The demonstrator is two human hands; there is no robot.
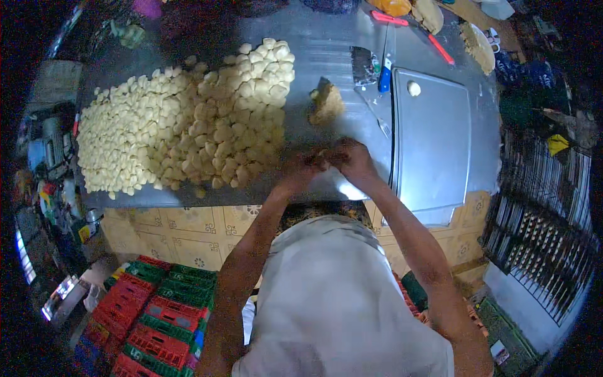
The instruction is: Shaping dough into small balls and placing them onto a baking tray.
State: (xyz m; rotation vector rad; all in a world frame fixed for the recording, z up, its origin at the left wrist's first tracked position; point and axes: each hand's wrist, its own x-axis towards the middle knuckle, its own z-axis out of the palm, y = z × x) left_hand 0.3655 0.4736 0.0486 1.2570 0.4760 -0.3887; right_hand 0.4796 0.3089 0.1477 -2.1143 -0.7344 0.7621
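My left hand (306, 162) and my right hand (347, 157) meet over the steel table (314, 44), their fingers closed around a small piece I cannot make out. Just beyond them lies a beige crumbly lump (326, 105). A large spread of pale dough pieces (132, 132) covers the table's left half, ending beside my left hand. Right of my hands are a thin metal utensil (375, 116), a blue-handled knife (385, 78), a dark scraper (363, 63) and a flat metal tray (430, 144) holding one pale dough ball (413, 88).
Red-handled knives (441, 50) and bags or lumps (427, 16) sit at the back right. Stacked red and green crates (144, 314) stand below left, on or near patterned tiles (176, 232). Metal racks (534, 251) line the right side, and assorted clutter (47, 151) the left.
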